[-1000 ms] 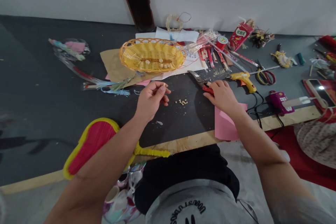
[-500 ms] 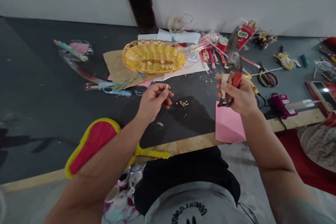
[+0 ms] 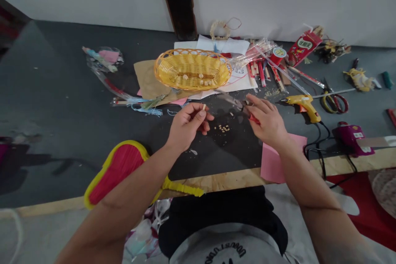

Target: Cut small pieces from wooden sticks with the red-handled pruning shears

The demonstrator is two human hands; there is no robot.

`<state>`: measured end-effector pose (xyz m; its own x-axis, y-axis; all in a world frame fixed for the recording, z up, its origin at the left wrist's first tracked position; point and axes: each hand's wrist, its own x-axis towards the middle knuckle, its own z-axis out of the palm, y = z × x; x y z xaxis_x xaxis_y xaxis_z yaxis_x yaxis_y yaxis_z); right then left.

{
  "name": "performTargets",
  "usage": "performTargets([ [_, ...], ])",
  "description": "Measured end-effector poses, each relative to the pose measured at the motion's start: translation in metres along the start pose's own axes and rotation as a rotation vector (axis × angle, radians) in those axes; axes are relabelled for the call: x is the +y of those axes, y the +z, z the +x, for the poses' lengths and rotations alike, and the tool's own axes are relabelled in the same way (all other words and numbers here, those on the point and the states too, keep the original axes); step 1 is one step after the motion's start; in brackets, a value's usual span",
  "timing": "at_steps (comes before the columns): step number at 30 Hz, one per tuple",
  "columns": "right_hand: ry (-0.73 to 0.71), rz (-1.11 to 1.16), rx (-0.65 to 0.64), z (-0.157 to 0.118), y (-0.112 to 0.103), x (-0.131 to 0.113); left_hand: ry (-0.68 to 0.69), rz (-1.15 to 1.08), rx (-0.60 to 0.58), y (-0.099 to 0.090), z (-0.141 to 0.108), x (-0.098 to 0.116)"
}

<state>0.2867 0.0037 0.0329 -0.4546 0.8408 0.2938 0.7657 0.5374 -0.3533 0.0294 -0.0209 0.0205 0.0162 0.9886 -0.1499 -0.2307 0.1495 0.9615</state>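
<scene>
My left hand (image 3: pixel 185 126) pinches a small pale piece (image 3: pixel 204 107) between thumb and index finger, the other fingers loosely curled, all just above the counter (image 3: pixel 225 156). My right hand (image 3: pixel 267 121) curls around the red-handled cutters (image 3: pixel 236 103), whose blades point toward the left and the basket (image 3: pixel 192 60). They blur, so I cannot tell whether they stand apart or together.

I'd keep that pinch light but square: something this small could twist or spring from the fingertips if I squeeze unevenly. The blades sit fairly close to the left fingers, so I want them angled away, and I'd steer the tool by the wrist rather than swinging the whole arm. Both hands should stay clear of the loose pale bits (image 3: pixel 223 128) lying between them; a dragged knuckle could easily scatter them. The basket rim is near the blade tips too, and a knock there might jolt the pieces inside. I'd also mind the pink paper (image 3: pixel 272 169) under my right forearm, which could slide.
</scene>
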Motion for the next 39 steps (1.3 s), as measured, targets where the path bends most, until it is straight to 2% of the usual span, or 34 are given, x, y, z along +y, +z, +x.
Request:
performTargets([
  [4,-0.051,-0.172,-0.102,-0.007,0.008,-0.012,0.006,-0.005,0.014,0.001,-0.002,-0.001],
  [8,-0.072,-0.175,-0.113,-0.012,0.014,-0.022,-0.019,0.003,-0.001,0.000,-0.003,-0.002],
  [11,-0.067,-0.129,-0.101,-0.011,0.012,-0.019,-0.026,0.004,-0.016,0.000,-0.003,-0.001],
  [14,0.037,0.008,-0.004,-0.006,0.006,-0.008,-0.025,-0.012,0.005,0.000,-0.003,0.000],
  [19,0.272,0.410,0.194,-0.002,0.000,0.005,-0.012,0.022,-0.011,0.000,-0.004,0.001],
  [25,0.301,0.786,0.314,0.004,0.015,0.013,0.046,0.121,-0.044,-0.001,-0.003,-0.001],
  [29,0.372,0.820,0.399,0.009,0.024,0.024,0.080,0.171,-0.036,-0.002,-0.001,-0.003],
  [35,0.412,0.881,0.420,0.012,0.030,0.030,0.174,0.326,-0.051,-0.004,0.001,0.001],
  [39,0.423,0.887,0.426,0.014,0.032,0.030,0.136,0.492,-0.137,0.004,0.006,0.010],
])
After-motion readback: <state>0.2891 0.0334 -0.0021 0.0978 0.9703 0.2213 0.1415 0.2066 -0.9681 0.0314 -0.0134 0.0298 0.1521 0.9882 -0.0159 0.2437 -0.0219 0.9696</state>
